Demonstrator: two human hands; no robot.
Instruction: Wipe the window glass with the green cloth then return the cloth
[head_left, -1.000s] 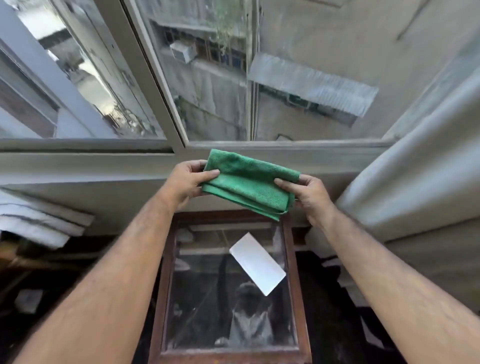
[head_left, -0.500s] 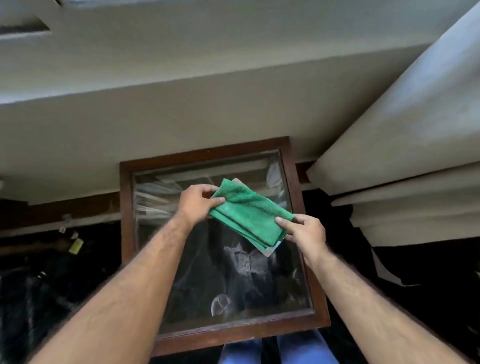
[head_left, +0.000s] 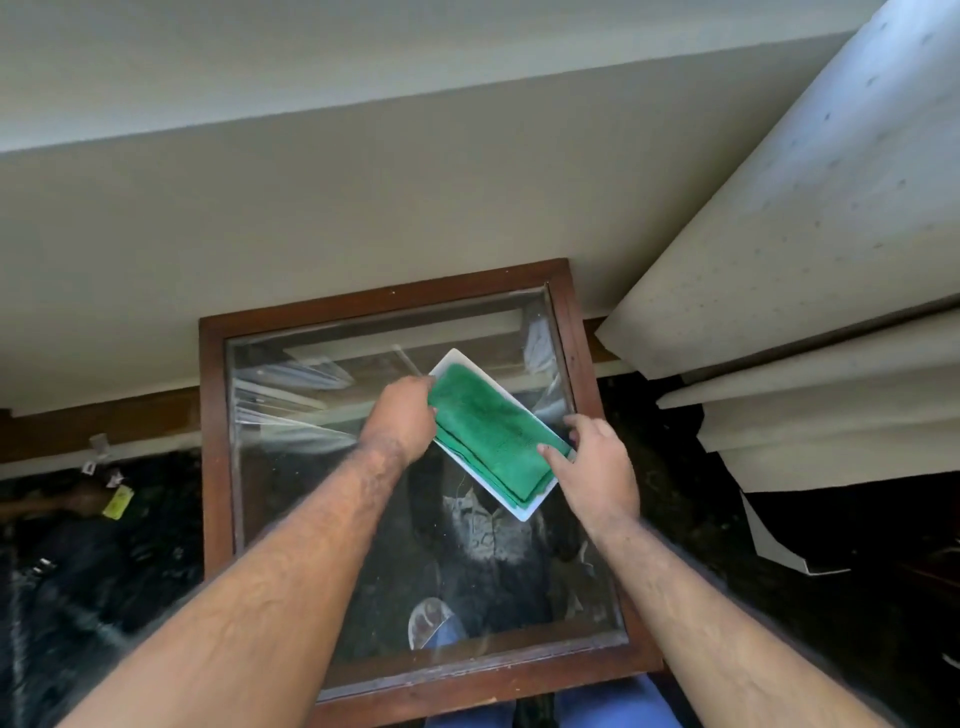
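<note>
The folded green cloth (head_left: 488, 434) lies on a white rectangular tray (head_left: 522, 512) that sits on a glass-topped table with a brown wooden frame (head_left: 213, 415). My left hand (head_left: 402, 421) touches the cloth's left end with curled fingers. At the cloth's right end, my right hand (head_left: 597, 467) rests its fingertips on the corner. The window glass is out of view.
A beige wall and sill ledge (head_left: 363, 182) run above the table. Pale curtain folds (head_left: 810, 260) hang at the right. Dark floor surrounds the table, with a small yellow item (head_left: 117, 501) at the left. Blue trouser legs (head_left: 597, 709) show below the table's near edge.
The view dropped from the window to the table. Both hands carried the cloth down from the sill and set it onto the white tray.
</note>
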